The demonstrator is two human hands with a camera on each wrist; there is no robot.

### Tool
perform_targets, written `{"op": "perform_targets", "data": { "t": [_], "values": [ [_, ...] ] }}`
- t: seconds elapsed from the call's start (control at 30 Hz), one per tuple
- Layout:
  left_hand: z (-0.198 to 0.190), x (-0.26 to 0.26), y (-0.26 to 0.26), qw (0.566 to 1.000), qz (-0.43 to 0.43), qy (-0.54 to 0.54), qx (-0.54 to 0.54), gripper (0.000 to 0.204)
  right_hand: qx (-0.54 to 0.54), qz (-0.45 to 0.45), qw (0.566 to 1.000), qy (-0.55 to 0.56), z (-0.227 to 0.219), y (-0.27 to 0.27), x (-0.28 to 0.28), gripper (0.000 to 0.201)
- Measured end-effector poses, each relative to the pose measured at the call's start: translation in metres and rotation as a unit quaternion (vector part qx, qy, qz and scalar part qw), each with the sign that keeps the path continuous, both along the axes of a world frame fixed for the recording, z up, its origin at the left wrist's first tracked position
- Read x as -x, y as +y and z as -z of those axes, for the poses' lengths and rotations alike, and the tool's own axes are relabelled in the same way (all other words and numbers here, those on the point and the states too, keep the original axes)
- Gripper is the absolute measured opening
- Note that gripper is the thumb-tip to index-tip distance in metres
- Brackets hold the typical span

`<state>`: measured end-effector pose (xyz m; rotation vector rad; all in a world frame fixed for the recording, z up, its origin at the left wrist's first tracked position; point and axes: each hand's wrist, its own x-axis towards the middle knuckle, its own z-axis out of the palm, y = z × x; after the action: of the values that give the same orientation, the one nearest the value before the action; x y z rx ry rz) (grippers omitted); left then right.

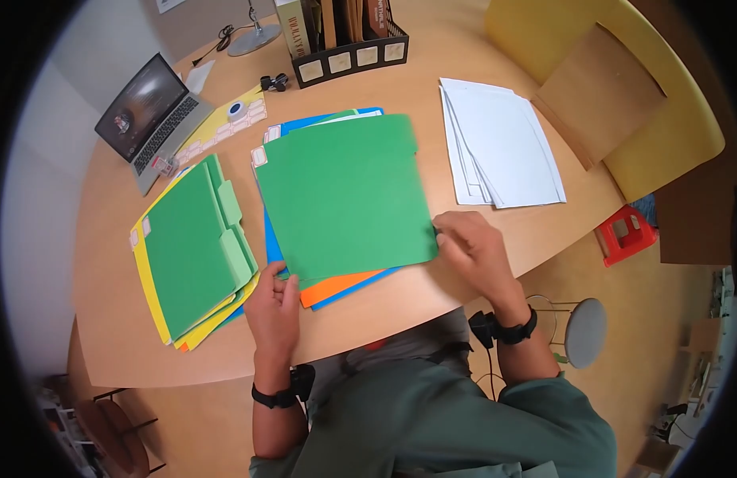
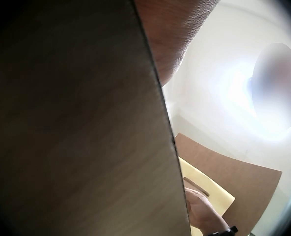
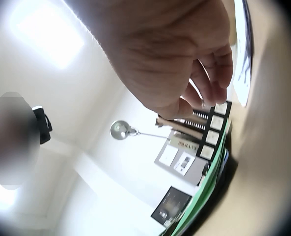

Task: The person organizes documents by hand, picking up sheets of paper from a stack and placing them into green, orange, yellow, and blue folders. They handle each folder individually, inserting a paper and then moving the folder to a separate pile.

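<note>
A green file folder (image 1: 344, 199) with a white label at its left edge lies on a pile of blue (image 1: 274, 239) and orange folders (image 1: 341, 287) in the middle of the desk. At its lower left corner my left hand (image 1: 274, 315) pinches it between thumb and index finger. My right hand (image 1: 474, 245) grips the lower right edge, fingers bent; that edge looks blurred in the head view. The right wrist view shows this hand (image 3: 180, 59) from the palm side, beside green folder edges (image 3: 204, 191). The left wrist view is mostly filled by a dark surface.
Left of the pile lies another stack of green folders (image 1: 189, 247) and yellow ones. White papers (image 1: 508, 147) lie at right. Behind stand a laptop (image 1: 145, 111), a tape roll (image 1: 237, 111), a black file holder (image 1: 352, 60) and a lamp base (image 1: 254, 40). A yellow chair (image 1: 687, 119) adjoins the desk.
</note>
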<state>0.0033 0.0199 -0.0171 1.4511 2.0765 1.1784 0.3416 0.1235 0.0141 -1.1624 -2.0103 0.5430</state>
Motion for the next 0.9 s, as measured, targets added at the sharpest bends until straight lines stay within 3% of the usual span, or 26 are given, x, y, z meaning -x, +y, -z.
{"op": "perform_targets", "data": {
  "t": [0.13, 0.3, 0.4, 0.47, 0.9],
  "values": [
    [0.001, 0.002, 0.0, 1.0, -0.007, -0.007, 0.009, 0.024, 0.025, -0.014, 1.0, -0.005, 0.01, -0.005, 0.015, 0.025],
    [0.001, 0.004, 0.0, 1.0, -0.006, -0.021, 0.014, 0.021, -0.036, -0.002, 0.998, -0.045, 0.021, -0.007, 0.016, 0.021],
    [0.001, 0.009, 0.001, 0.995, -0.009, -0.101, 0.021, 0.021, -0.049, 0.003, 0.998, -0.033, 0.026, -0.008, 0.015, 0.021],
    [-0.004, 0.01, 0.001, 0.968, -0.006, -0.25, 0.01, 0.021, -0.051, 0.002, 0.998, -0.024, 0.027, -0.007, 0.014, 0.02],
    [-0.001, -0.003, 0.003, 0.999, -0.004, 0.026, 0.038, 0.035, -0.056, 0.01, 0.998, -0.003, 0.033, -0.008, 0.012, 0.02]
  ]
}}
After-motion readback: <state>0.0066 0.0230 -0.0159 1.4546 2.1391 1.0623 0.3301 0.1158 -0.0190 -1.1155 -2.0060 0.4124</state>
